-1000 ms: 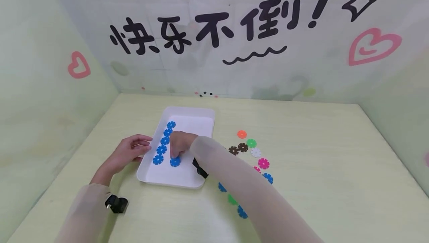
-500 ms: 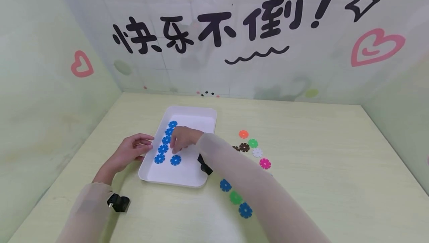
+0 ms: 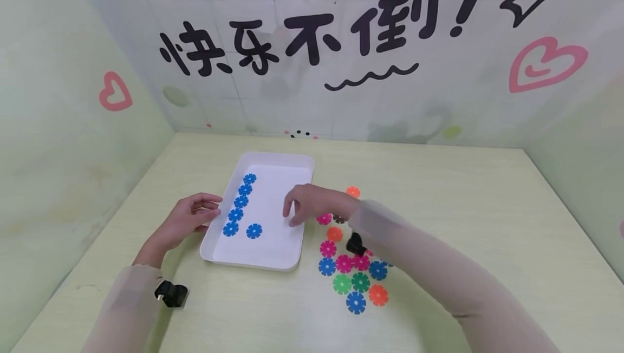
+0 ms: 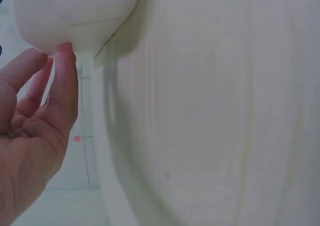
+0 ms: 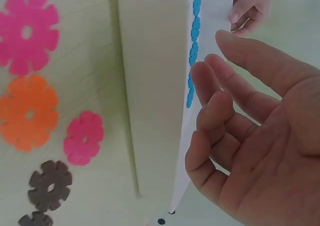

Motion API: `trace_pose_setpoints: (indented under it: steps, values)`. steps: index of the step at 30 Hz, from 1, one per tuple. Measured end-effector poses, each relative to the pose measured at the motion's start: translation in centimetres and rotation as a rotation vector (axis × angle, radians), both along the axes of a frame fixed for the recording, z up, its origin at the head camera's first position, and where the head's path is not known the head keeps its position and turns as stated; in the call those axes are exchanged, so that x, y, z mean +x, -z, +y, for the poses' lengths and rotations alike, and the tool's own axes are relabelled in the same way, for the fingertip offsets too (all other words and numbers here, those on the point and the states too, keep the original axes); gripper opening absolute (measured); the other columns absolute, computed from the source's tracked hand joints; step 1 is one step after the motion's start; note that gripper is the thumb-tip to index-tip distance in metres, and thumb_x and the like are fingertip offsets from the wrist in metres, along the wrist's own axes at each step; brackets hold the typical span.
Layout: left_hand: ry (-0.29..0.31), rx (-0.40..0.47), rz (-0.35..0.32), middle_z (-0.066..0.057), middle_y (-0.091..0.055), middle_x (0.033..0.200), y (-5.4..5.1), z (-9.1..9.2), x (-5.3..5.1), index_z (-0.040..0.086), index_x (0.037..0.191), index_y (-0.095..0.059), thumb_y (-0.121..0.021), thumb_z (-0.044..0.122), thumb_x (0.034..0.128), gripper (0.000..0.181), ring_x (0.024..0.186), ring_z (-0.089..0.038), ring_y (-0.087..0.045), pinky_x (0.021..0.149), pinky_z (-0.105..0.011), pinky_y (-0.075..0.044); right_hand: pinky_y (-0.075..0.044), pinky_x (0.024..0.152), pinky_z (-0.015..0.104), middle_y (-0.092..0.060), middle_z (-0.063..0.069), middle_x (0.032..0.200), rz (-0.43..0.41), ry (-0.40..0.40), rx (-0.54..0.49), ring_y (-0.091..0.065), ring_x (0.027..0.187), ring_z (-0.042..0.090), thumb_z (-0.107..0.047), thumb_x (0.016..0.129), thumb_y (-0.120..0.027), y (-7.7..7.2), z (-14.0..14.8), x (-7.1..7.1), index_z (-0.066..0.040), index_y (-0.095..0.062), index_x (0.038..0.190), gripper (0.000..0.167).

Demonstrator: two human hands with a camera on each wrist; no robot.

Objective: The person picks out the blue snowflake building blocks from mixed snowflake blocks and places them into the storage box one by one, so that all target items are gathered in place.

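A white tray (image 3: 278, 258) lies on the table, with a slanted column of several blue flower-shaped discs (image 3: 241, 201) along its left side and one separate blue disc (image 3: 254, 231) to their right. My left hand (image 3: 187, 220) touches the tray's left edge with its fingertips; in the left wrist view, the fingers of that hand (image 4: 37, 111) meet the tray wall (image 4: 75, 26). Above the tray's right side hovers my right hand (image 3: 312, 204), its fingers loosely bent and nothing between them. The right wrist view shows the same hand (image 5: 250, 126) empty beside the tray wall (image 5: 152, 86).
Right of the tray, loose discs in pink (image 3: 344, 263), orange (image 3: 378, 295), green (image 3: 360, 282) and blue (image 3: 356, 303) lie on the table (image 3: 487, 234), some partly under my right forearm. A printed cloth wall (image 3: 302, 104) stands behind the table.
My right hand has moved right, away from the blue discs to the tray's right side, uncovering the column and more of the loose discs. The left hand stays at the tray edge.
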State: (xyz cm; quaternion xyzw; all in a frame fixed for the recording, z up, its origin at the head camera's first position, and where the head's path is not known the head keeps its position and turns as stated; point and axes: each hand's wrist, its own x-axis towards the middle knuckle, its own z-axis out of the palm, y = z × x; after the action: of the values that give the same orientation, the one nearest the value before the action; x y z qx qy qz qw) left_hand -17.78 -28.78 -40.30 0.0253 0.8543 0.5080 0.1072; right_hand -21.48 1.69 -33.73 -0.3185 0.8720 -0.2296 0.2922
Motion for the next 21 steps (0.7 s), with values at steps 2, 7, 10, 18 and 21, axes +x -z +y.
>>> trace_pose_setpoints:
  steps: [2,7,10,18,21]
  values:
    - [-0.003,0.002,-0.001,-0.017,-0.053,0.110,-0.1,0.0,0.0,0.001,0.127,-0.047,-0.061,0.025,0.0893,0.047,0.091,-0.027,-0.057,0.067,-0.032,-0.053,-0.047,0.065,0.023,-0.058,-0.001,0.088,0.009,-0.003,-0.015,-0.054,0.078,0.015,-0.016,0.082,-0.071,0.1,1.1,0.7,-0.011,-0.066,0.103,0.022]
    - [-0.001,-0.005,0.000,-0.018,-0.053,0.111,-0.2,0.2,0.1,0.000,0.128,-0.046,-0.060,0.024,0.0899,0.046,0.092,-0.028,-0.057,0.067,-0.032,-0.053,-0.047,0.065,0.022,-0.058,-0.004,0.086,0.107,-0.010,-0.039,-0.053,0.079,0.012,-0.017,0.080,-0.072,-0.3,2.6,1.9,-0.013,-0.066,0.105,0.025]
    - [-0.006,-0.010,-0.007,-0.017,-0.053,0.110,-0.1,0.1,0.0,0.002,0.126,-0.047,-0.061,0.026,0.0892,0.046,0.091,-0.026,-0.057,0.068,-0.032,-0.053,-0.047,0.063,0.022,-0.057,-0.007,0.083,0.120,-0.012,-0.047,-0.053,0.076,0.011,-0.016,0.081,-0.071,-0.6,3.3,2.6,-0.013,-0.066,0.103,0.024]
    - [0.000,-0.001,-0.004,-0.018,-0.053,0.111,-0.1,0.0,0.1,0.001,0.128,-0.046,-0.061,0.026,0.0893,0.048,0.092,-0.027,-0.057,0.068,-0.032,-0.053,-0.047,0.059,0.025,-0.057,-0.009,0.076,0.082,0.004,-0.090,-0.054,0.069,0.011,-0.015,0.081,-0.070,-0.4,5.1,4.8,-0.015,-0.067,0.095,0.014]
    - [0.001,0.002,-0.005,-0.018,-0.053,0.111,-0.2,0.0,0.1,0.001,0.128,-0.046,-0.061,0.025,0.0894,0.048,0.092,-0.027,-0.057,0.068,-0.032,-0.053,-0.048,0.059,0.024,-0.057,-0.010,0.076,0.057,-0.004,-0.097,-0.055,0.069,0.010,-0.014,0.079,-0.072,0.2,5.8,5.5,-0.015,-0.067,0.095,0.017]
